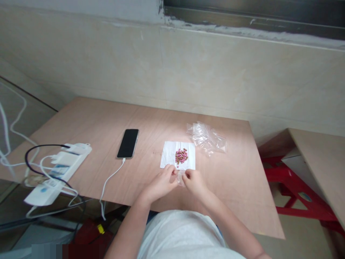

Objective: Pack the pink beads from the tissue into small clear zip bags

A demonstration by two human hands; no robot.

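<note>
1. Your left hand (163,181) has its fingers curled and appears to pinch the left side of a small clear bag (180,178). Your right hand (194,181) is closed at the opposite side of the same bag. I think you grip it from both sides because such thin plastic would be floppy in one hand.

2. This bag is between your hands, near the front edge of the desk (239,183), just in front of the white paper (167,151). I cannot see anything inside it, and I cannot tell if its mouth is open.

3. The paper lies flat and carries a loose pile of small pink and brown pieces (181,155). They are gathered on its right half. Probably the paper serves as a simple tray, so the pieces do not roll on the bare wood.

4. More clear bags (206,138) lie in a crumpled heap toward the rear right corner of the desk. They look to be without contents. This place seems chosen to be within reach, but away from the pile.

5. A phone (128,144) lies face up to the left of the paper, well apart from your hands. Its white cable (109,178) hangs over the front edge.

6. A power strip (70,162) with plugs lies at the left front part of the desk, which likely keeps most wires away from the pieces.
</note>
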